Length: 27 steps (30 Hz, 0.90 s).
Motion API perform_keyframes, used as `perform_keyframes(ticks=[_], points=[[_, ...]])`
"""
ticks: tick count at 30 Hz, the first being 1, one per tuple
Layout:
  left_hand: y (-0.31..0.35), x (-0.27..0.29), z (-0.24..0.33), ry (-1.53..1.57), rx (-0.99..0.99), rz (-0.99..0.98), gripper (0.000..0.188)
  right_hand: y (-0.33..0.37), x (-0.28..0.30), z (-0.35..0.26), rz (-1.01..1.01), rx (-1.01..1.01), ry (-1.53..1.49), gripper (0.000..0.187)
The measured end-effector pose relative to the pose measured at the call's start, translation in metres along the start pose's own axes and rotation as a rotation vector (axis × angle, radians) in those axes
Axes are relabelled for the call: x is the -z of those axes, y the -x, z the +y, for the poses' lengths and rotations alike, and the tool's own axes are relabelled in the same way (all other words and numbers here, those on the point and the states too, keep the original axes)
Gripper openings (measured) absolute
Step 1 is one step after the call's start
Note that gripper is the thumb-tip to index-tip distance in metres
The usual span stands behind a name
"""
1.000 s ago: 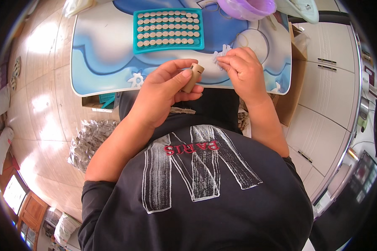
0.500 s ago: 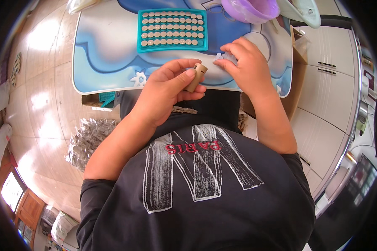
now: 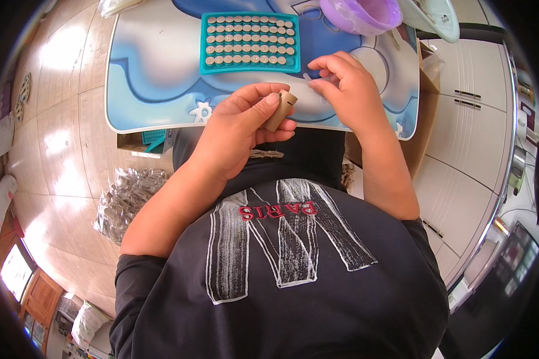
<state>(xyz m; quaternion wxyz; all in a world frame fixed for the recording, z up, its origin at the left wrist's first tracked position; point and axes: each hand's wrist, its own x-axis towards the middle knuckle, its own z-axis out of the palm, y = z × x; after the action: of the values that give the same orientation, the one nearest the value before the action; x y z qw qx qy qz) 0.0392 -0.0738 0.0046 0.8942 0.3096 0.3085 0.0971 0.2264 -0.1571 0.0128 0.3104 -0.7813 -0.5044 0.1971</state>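
- Lifted off the tabletop since half a second ago, the right hand now hovers just above the blue-and-white table; before, its fingertips pressed down on a small clear piece there.
- Right thumb and forefinger are pinched close together — something tiny and pale seems to sit between them, but it is too small to tell what it is or whether they truly grip it.
- Left hand has hardly moved: it holds a short tan tube clamped between thumb on top and curled fingers below, tilted with its open end pointing up toward the right hand.
- That tube sits over the near edge of the table, just left of the right hand's fingertips and apart from them.
- Beyond both hands lies a teal tray filled with rows of small round beige discs; it lies a little further right in view than a second ago, as does the whole table.
- At the far right of the table stands a purple bowl, with a pale green basket just beside it.
- On the floor at the left — a heap of clear bagged items, and a cardboard box at the table's right side.
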Motion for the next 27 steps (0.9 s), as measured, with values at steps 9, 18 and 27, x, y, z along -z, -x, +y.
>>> perform_keyframes(ticks=[9, 18, 27], points=[[0.0, 0.001, 0.0, 0.003, -0.001, -0.017, 0.03, -0.01, 0.002, 0.008, -0.16, 0.131, 0.155, 0.011], [-0.002, 0.006, 0.004, 0.163, 0.033, -0.029, 0.031, 0.009, 0.002, -0.008, 0.069, -0.056, -0.211, 0.006], [-0.005, 0.009, 0.004, 0.353, 0.036, -0.111, 0.029, 0.034, -0.037, -0.029, 0.35, 0.184, -0.522, 0.009]])
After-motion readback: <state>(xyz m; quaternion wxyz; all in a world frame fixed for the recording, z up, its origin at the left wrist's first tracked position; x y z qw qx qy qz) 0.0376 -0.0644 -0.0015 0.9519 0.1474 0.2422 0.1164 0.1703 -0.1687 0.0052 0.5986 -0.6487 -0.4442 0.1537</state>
